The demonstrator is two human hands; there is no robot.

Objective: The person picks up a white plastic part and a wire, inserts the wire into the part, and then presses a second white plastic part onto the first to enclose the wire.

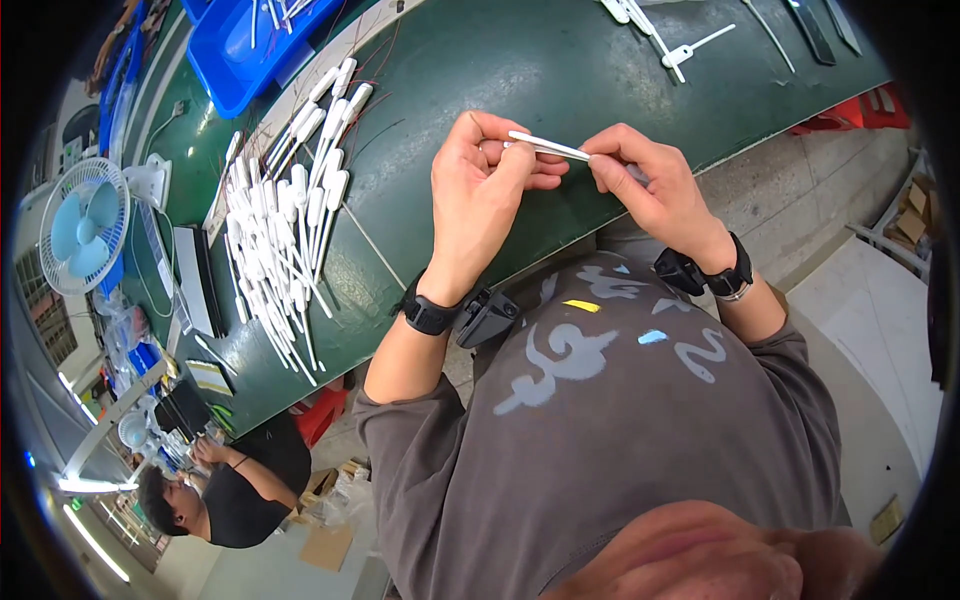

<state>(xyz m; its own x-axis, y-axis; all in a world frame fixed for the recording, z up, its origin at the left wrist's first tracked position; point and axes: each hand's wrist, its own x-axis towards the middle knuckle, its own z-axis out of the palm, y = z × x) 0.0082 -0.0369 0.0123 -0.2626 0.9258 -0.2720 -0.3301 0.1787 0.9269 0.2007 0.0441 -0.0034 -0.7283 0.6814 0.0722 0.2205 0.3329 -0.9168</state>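
Observation:
Between my two hands is a slim white plastic stick (550,146), lying nearly level above the green worktable (440,60). My left hand (475,195) closes thumb and fingers around its left part. At its other end, my right hand (650,185) pinches the tip between thumb and fingers, and that tip is hidden. To the left lies a big loose pile of white plastic sticks with wider heads (285,235). A few similar white sticks (680,55) rest near the far right edge of the table.
A blue tray (205,65) with white sticks stands at the far left, beside thin reddish wires (375,50). A fan (85,225) stands on the left. Dark tools (812,35) lie far right. A seated co-worker (240,490) is at lower left; a red stool (865,108) is right.

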